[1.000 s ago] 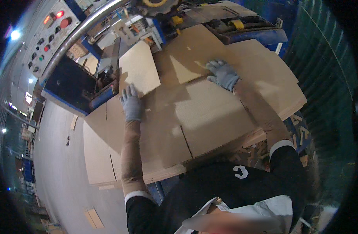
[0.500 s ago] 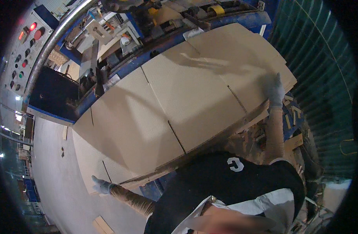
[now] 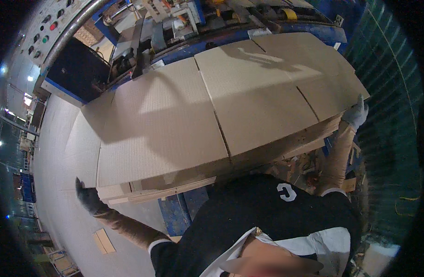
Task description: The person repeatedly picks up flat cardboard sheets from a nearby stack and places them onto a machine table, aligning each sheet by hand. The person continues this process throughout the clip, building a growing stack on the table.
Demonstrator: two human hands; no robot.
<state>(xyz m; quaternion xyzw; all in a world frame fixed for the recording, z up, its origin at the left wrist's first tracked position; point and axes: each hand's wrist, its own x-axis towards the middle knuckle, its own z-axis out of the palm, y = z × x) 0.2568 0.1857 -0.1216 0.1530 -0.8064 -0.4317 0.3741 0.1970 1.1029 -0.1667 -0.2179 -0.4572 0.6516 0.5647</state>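
Note:
A wide, creased and slotted cardboard sheet (image 3: 170, 124) spreads across the middle, its near edge a little above the stack of cardboard (image 3: 175, 187) under it. My left hand (image 3: 89, 199), in a grey glove, grips the sheet's near left corner with the thumb pointing up. At the right end my right hand (image 3: 355, 115), gloved too, holds the sheet by its edge. The fingers of both hands are partly hidden by the cardboard.
Beyond the sheet stands a blue machine (image 3: 221, 39) with rollers and a metal rail. A control panel (image 3: 48, 27) with buttons is at the upper left. Green corrugated sheeting (image 3: 392, 92) rises on the right. Cardboard scraps (image 3: 295, 168) lie near my body; a small cardboard piece (image 3: 104, 241) is on the floor.
The near left end of the sheet has risen off the stack. My left hand has moved up and left, my right hand outward to the right edge. The view has shifted.

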